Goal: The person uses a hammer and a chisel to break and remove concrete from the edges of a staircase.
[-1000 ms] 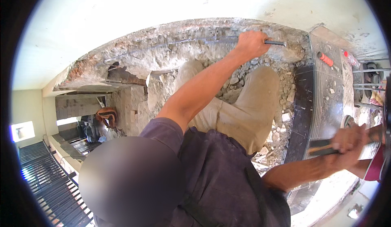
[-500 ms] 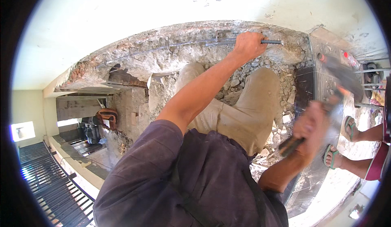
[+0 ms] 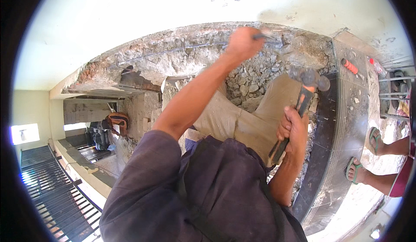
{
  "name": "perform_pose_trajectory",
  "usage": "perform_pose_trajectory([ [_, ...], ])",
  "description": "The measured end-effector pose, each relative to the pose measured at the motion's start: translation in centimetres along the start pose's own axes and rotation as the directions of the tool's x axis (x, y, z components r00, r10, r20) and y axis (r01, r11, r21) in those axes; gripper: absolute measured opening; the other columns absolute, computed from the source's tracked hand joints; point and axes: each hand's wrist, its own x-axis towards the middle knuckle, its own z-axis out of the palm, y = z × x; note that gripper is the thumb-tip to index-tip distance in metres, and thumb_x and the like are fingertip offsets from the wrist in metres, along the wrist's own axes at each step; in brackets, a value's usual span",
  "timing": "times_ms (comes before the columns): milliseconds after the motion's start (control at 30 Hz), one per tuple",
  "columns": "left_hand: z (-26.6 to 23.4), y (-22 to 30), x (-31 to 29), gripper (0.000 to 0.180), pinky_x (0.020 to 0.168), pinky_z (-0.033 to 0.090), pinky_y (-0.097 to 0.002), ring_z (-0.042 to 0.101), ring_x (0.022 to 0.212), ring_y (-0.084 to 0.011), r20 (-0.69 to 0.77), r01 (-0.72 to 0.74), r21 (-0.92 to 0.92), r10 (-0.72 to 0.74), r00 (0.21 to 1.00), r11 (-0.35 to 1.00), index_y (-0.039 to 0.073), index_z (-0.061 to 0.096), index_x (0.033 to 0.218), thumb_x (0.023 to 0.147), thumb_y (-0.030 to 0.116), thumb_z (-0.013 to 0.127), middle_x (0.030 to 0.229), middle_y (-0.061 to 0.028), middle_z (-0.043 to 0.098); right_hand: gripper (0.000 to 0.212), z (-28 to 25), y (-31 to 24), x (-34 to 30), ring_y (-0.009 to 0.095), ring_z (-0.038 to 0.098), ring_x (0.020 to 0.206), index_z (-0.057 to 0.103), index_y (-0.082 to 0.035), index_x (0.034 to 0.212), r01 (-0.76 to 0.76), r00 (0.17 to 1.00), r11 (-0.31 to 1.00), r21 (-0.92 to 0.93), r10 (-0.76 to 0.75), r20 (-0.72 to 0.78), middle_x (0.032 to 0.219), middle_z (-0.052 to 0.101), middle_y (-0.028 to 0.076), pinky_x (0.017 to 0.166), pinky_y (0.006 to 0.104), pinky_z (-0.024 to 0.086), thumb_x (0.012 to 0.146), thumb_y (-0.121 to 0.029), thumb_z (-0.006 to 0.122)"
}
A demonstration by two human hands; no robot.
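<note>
Left hand (image 3: 243, 43) is gripping a dark metal rod (image 3: 259, 36) in a tight fist, its far end blurring beside the broken strip of wall (image 3: 156, 62); whether the two are touching, I am not able to tell. The right hand (image 3: 294, 130) is holding a hammer (image 3: 305, 93), fingers curling fully round the handle, its head standing clear of the rod, near the bent knee. Judging from where I am standing, plenty of breaking is already showing: the strip is lying rough and bare along its length, and rubble (image 3: 249, 83) is lying loose below it. Jagged lumps are sticking out, while the pale wall (image 3: 143, 16) above is looking mostly whole. How much is left, nothing is telling me.
</note>
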Motion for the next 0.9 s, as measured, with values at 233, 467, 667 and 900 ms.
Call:
perform_pose_trajectory([
  [233,-14.9,-8.1,-4.5,0.054,0.045,0.029,-0.0345,0.038,0.047,-0.0112,-0.716,0.106,-0.244,-0.252,0.651,0.964,0.013,0.053,0.058,0.102,0.043,0.057,0.053,0.0034,0.042,0.022,-4.7,3.6,-0.1,0.007,0.032,0.036,0.046,-0.013,0.083,-0.077,0.991,0.997,-0.026,0.074,-0.111,0.054,0.035,-0.005,0.034,0.0268,0.031,0.091,-0.021,0.064],
  [467,-22.4,-16.8,-9.0,0.040,0.044,0.032,-0.0369,0.034,0.043,-0.0147,-0.755,-0.286,-0.643,-0.526,0.390,0.710,0.004,0.044,0.085,0.105,0.038,0.050,0.053,0.0005,0.037,0.023,-3.6,6.8,-0.4,0.008,0.035,0.039,0.048,-0.008,0.085,-0.092,0.987,0.978,-0.189,0.064,-0.148,0.057,0.037,-0.003,0.037,0.0286,0.030,0.090,-0.018,0.068],
  [667,-23.2,-23.3,-8.1,0.078,0.063,0.051,-0.0461,0.051,0.058,-0.0255,-0.741,-0.176,-0.660,-0.672,-0.014,0.731,-0.015,0.026,0.139,0.102,0.051,0.046,0.066,-0.0077,0.051,0.022,-3.2,7.0,0.0,0.008,0.034,0.038,0.047,-0.011,0.086,-0.076,0.987,0.974,-0.215,0.043,-0.153,0.054,0.034,-0.004,0.035,0.0288,0.032,0.089,-0.019,0.068],
  [900,-23.4,-26.2,-8.9,0.072,0.076,0.056,-0.0475,0.054,0.067,-0.0248,-0.697,-0.217,-0.679,-0.709,-0.109,0.701,-0.005,0.037,0.126,0.100,0.061,0.044,0.080,-0.0101,0.049,0.023,-3.0,7.2,-0.2,0.008,0.035,0.039,0.049,-0.009,0.084,-0.065,0.984,0.987,-0.150,0.038,-0.176,0.056,0.037,-0.004,0.035,0.0287,0.032,0.090,-0.020,0.068],
])
